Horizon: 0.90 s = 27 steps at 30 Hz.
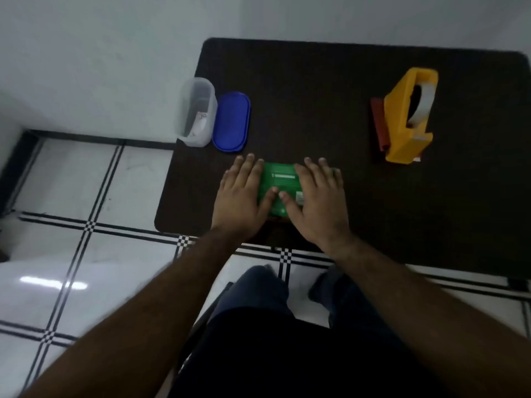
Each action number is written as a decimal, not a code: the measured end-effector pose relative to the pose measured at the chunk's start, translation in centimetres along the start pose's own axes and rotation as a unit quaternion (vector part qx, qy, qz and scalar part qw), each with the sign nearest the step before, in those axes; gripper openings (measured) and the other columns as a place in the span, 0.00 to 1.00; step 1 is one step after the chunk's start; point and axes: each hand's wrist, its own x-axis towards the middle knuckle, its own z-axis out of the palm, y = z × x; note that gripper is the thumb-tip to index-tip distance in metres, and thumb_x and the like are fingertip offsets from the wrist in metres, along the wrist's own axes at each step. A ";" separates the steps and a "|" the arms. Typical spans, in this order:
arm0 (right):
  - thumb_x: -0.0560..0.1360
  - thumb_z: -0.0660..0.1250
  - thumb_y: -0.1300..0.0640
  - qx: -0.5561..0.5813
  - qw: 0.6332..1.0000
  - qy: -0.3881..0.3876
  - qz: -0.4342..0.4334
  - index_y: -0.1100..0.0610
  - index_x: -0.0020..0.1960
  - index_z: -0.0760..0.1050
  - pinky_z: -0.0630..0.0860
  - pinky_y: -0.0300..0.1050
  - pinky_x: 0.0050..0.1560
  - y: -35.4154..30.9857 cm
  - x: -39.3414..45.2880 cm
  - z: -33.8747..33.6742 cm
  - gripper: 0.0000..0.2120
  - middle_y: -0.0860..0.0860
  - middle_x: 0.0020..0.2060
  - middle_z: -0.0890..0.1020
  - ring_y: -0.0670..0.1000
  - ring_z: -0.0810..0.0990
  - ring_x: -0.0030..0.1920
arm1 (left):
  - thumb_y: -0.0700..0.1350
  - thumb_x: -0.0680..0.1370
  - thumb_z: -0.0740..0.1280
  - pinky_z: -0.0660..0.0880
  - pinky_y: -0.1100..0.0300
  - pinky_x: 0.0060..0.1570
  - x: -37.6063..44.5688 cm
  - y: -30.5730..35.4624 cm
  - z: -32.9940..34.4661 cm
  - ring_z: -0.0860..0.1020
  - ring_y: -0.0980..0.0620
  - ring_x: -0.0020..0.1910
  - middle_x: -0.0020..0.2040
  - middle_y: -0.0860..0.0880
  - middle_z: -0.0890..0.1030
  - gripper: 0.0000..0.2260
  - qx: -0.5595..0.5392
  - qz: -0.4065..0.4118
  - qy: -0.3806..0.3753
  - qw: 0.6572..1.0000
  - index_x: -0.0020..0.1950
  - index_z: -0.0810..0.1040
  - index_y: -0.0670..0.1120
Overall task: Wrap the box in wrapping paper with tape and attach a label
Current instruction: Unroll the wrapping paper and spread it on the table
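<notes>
Left hand [244,196]: lies flat with straight fingers on the left part of the green box [280,185], thumb angled in toward the middle of the lid; it presses and grips nothing
Right hand [316,196]: flat too, fingers spread over the right part of the box, thumb nearly meeting the other thumb; nothing held
Box: just left of frame centre, near the front edge of the dark tabletop [316,81], mostly covered by the two hands; bare green, with pale print showing between the thumbs
Step in hand: judged to be squaring and steadying the box ahead of wrapping; nothing on it reads as paper yet
Doing it well: keep both palms level so the box sits square to the tabletop edge, and press lightly so it does not skid on the smooth surface
Tape dispenser [409,116]: yellow, upper right of the frame, well apart from the hands, a pale roll showing in its slot and a red piece against its left side
Clear container [198,110]: upper left of the tabletop, open, with the blue lid [231,122] touching its right side
Hard to make out: whatever pale scraps lie in the container, possibly labels; the print on the box; no wrapping paper is visible anywhere; the whole frame is soft with blur
</notes>
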 end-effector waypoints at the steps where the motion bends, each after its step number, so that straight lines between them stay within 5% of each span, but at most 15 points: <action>1: 0.82 0.56 0.34 -0.004 1.000 0.005 0.003 0.54 0.78 0.68 0.56 0.65 0.81 -0.1 0.1 0.1 0.33 0.55 0.79 0.69 0.59 0.61 0.82 | 0.62 0.84 0.55 0.58 0.42 0.80 0.1 0.0 0.0 0.55 0.45 0.84 0.84 0.45 0.62 0.31 -0.001 0.002 0.007 1.000 0.83 0.62 0.46; 21: 0.81 0.54 0.33 -0.072 0.974 0.216 0.006 0.49 0.73 0.77 0.76 0.57 0.69 -0.3 3.0 3.8 0.31 0.50 0.71 0.80 0.56 0.74 0.74 | 0.64 0.82 0.52 0.66 0.52 0.75 3.6 -2.1 3.4 0.64 0.51 0.81 0.79 0.50 0.71 0.30 0.015 0.056 0.180 0.982 0.79 0.72 0.50; 27: 0.79 0.58 0.29 -0.065 0.962 0.262 0.035 0.49 0.70 0.81 0.79 0.52 0.62 -0.9 0.5 4.2 0.32 0.50 0.66 0.83 0.55 0.80 0.68 | 0.59 0.85 0.56 0.75 0.51 0.62 1.9 -2.1 3.4 0.73 0.48 0.73 0.73 0.49 0.78 0.24 0.031 0.106 0.214 0.971 0.74 0.77 0.47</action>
